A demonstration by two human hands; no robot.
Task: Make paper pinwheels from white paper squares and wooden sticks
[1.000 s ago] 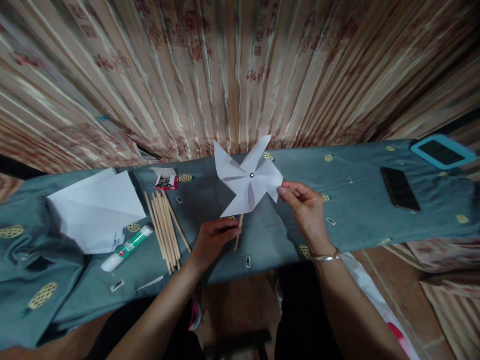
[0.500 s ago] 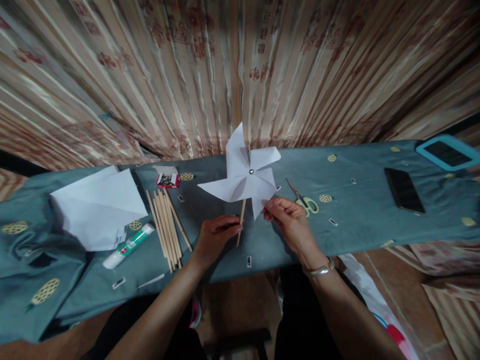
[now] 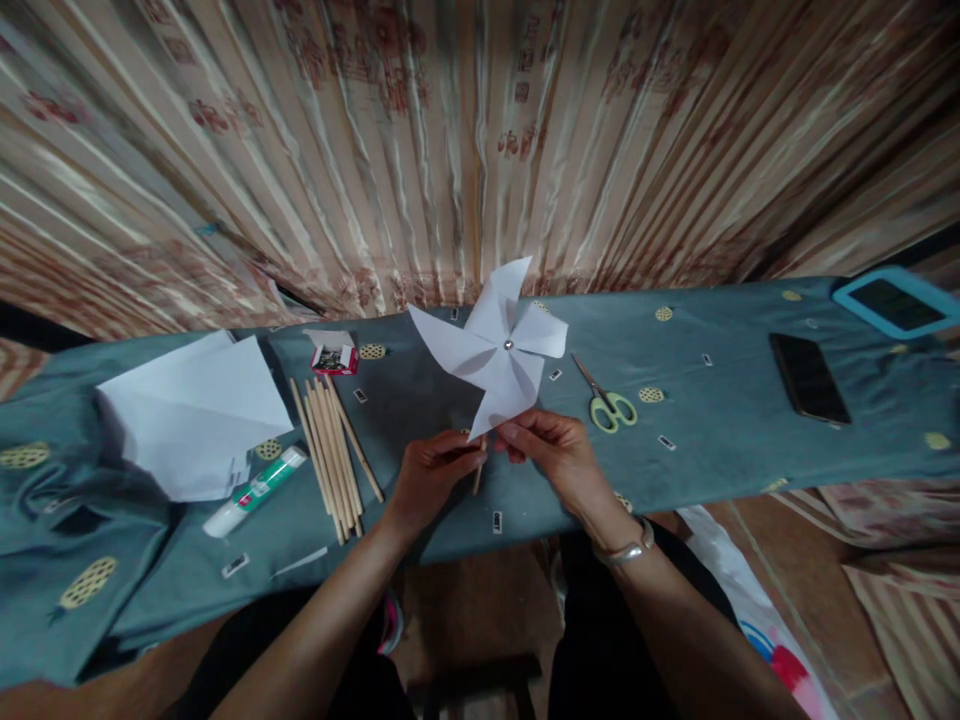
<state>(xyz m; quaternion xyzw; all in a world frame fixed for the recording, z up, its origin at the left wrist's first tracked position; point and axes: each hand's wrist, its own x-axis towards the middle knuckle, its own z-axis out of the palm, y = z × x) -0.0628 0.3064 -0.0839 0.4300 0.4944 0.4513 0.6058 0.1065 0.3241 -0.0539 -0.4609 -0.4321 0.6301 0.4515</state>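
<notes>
A white paper pinwheel [image 3: 496, 350] with a silver pin at its centre is held up over the table on a thin wooden stick [image 3: 478, 478]. My left hand [image 3: 431, 480] pinches that stick between thumb and fingers, below the blades. My right hand [image 3: 559, 455] is closed, its thumb and fingertips together at the lower edge of the pinwheel, close to the stick. The lowest blade covers the upper part of the stick. Scissors with pale green handles [image 3: 613, 411] lie just right of my right hand.
Left of my hands lie several wooden sticks [image 3: 330, 455], a glue stick [image 3: 255, 492], white paper sheets [image 3: 191, 410] and an open red box [image 3: 335, 358] of small metal pieces. A phone [image 3: 808, 378] and a blue-framed tablet [image 3: 896, 302] lie at the right. A curtain [image 3: 480, 150] hangs behind.
The pinwheel has turned clockwise, its lowest blade swinging left in front of the stick. My right hand has moved left, closer to my left hand, uncovering the scissors' handles.
</notes>
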